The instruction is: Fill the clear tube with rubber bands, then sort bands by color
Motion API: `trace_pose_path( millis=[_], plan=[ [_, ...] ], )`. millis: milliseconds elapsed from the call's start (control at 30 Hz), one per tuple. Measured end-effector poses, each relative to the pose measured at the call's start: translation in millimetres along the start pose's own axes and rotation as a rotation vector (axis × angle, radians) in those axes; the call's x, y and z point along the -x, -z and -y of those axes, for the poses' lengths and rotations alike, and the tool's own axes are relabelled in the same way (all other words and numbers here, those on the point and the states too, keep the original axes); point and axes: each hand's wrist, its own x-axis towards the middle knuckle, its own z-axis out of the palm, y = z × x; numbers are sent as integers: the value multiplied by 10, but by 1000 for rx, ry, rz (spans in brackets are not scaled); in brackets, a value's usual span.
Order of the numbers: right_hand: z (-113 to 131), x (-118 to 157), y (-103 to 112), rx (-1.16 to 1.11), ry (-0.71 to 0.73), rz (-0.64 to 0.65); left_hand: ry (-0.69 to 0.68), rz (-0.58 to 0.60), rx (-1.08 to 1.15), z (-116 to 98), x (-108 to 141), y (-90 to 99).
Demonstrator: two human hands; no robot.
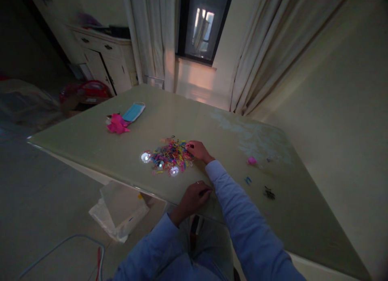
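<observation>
A loose heap of small, many-coloured loops [171, 155], which look like little elastic bands, lies on the pale green tabletop [121, 156]. My right hand [197, 149] reaches to the heap's right side, fingertips pinched together at its edge; whatever is between them is too small to make out. Nearer to me, my left hand [195, 196] rests by the table's front edge with its fingers curled in. Its palm is hidden. To the right lie a small black bunch [268, 193], a few blue pieces [247, 180] and a pink clump [251, 160].
At the table's far left are a blue face mask [133, 112] and a crumpled pink item [118, 124]. A small clear piece [269, 159] lies at the right. Below the front edge, a white plastic-wrapped bundle [119, 212] sits on the floor near a cable [75, 235].
</observation>
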Motion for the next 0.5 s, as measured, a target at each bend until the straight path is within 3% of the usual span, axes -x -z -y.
trace_pose_path(
  millis=[233, 500],
  plan=[
    [1, 111, 163, 123, 15, 77, 0, 9, 15, -12, 1, 14],
    [77, 79, 88, 192, 7, 124, 2, -6, 14, -2, 7, 2]
  ],
)
